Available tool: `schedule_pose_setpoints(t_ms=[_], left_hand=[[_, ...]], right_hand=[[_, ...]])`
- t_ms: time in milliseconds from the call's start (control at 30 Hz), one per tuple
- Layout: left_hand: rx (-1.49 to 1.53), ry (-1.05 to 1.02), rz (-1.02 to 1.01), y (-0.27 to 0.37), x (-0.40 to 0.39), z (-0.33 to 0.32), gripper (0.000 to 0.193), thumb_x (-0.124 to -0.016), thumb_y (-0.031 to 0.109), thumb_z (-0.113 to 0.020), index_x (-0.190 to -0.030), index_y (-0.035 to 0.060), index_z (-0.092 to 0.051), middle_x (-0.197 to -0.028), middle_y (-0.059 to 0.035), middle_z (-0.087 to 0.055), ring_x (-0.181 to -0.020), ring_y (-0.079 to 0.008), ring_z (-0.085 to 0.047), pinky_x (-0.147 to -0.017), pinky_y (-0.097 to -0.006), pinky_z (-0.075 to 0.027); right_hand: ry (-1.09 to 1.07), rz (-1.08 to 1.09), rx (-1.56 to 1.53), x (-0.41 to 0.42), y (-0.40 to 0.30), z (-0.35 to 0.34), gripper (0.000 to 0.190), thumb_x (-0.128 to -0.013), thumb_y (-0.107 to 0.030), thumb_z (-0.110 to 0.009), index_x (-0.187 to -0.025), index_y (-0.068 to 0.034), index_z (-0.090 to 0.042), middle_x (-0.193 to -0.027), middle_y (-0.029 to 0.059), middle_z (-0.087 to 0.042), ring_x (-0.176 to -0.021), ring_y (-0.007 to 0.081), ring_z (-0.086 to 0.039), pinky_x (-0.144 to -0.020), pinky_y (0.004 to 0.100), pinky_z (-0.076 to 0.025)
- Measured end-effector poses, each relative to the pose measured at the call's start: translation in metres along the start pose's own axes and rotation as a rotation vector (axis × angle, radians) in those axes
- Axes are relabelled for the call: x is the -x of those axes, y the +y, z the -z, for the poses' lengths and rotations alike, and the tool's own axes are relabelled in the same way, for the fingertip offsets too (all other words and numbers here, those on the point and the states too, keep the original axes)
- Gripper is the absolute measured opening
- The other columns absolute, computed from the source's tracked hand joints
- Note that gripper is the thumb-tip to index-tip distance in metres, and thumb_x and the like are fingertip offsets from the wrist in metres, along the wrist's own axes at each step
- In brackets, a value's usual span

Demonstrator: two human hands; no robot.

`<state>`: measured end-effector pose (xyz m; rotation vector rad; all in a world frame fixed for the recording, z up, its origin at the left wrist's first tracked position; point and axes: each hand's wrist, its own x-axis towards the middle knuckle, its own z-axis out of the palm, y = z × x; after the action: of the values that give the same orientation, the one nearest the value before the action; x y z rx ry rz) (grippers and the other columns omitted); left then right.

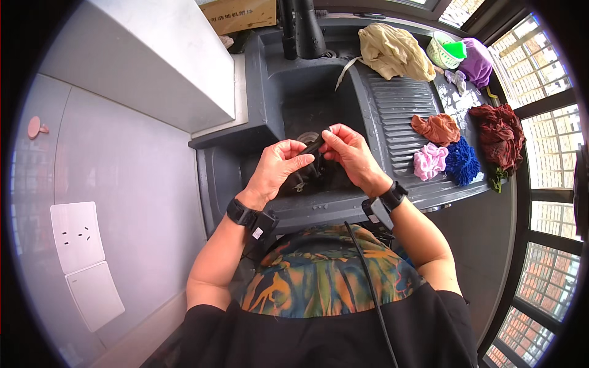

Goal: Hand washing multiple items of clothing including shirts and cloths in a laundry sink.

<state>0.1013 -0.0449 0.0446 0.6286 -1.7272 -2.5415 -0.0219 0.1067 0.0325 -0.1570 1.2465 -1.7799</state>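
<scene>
Over the basin of a dark grey laundry sink (pixel 317 207), both hands pinch one small piece of black cloth (pixel 314 146). My left hand (pixel 277 166) grips its left end between thumb and fingers. At the upper right end, my right hand (pixel 348 150) holds it the same way. More dark material hangs or lies below the hands; its shape is unclear. A round drain fitting shows partly behind the fingers. Each wrist wears a black strap with a small device.
Right of the basin, a ribbed washboard (pixel 400 115) adjoins beige cloth (pixel 393 50), brown cloth (pixel 436 129), a pink scrunchie (pixel 430 161), a blue chenille item (pixel 462 161), dark red cloth (pixel 499 135) and a basket (pixel 439 53). A black faucet (pixel 309 34) stands behind; a white cabinet is left.
</scene>
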Motion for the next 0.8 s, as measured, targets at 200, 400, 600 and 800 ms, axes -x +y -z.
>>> schedule_pose_setpoints(t_ms=[200, 400, 600, 800], left_hand=[[-0.240, -0.042, -0.048, 0.024, 0.006, 0.000, 0.031, -0.081, 0.009, -0.075, -0.106, -0.0005, -0.062, -0.093, 0.0016, -0.063, -0.083, -0.0041, -0.055, -0.076, -0.0195, -0.046], [-0.161, -0.057, -0.033, 0.046, 0.002, 0.008, 0.024, -0.087, 0.019, -0.069, -0.102, 0.0004, -0.064, -0.087, 0.0028, -0.065, -0.080, -0.0036, -0.059, -0.073, -0.0203, -0.048], [0.489, 0.098, 0.083, 0.049, -0.022, 0.012, 0.010, -0.092, 0.022, -0.063, -0.091, 0.0117, -0.063, -0.088, 0.0030, -0.066, -0.080, -0.0072, -0.062, -0.074, -0.0211, -0.048], [0.083, 0.258, -0.004, 0.051, -0.025, 0.014, 0.015, -0.092, 0.026, -0.063, -0.089, 0.0112, -0.062, -0.081, 0.0069, -0.060, -0.075, -0.0053, -0.054, -0.069, -0.0221, -0.045]], right_hand=[[0.021, 0.313, 0.199, 0.003, -0.019, -0.013, 0.018, -0.092, -0.022, -0.063, -0.088, -0.006, -0.059, -0.079, -0.0045, -0.059, -0.074, 0.0038, -0.057, -0.069, 0.0209, -0.047], [0.000, 0.330, 0.210, 0.001, -0.041, -0.025, 0.020, -0.094, -0.024, -0.060, -0.091, -0.005, -0.059, -0.082, -0.0022, -0.059, -0.076, 0.0060, -0.058, -0.071, 0.0235, -0.050], [-0.188, 0.367, 0.610, -0.015, -0.011, -0.014, 0.037, -0.087, -0.029, -0.070, -0.106, -0.002, -0.053, -0.091, 0.0033, -0.059, -0.086, 0.0111, -0.056, -0.077, 0.0262, -0.048], [-0.163, 0.352, 0.690, -0.029, 0.023, 0.009, 0.016, -0.088, -0.013, -0.064, -0.097, 0.000, -0.061, -0.074, 0.0005, -0.058, -0.072, 0.0064, -0.051, -0.066, 0.0251, -0.045]])
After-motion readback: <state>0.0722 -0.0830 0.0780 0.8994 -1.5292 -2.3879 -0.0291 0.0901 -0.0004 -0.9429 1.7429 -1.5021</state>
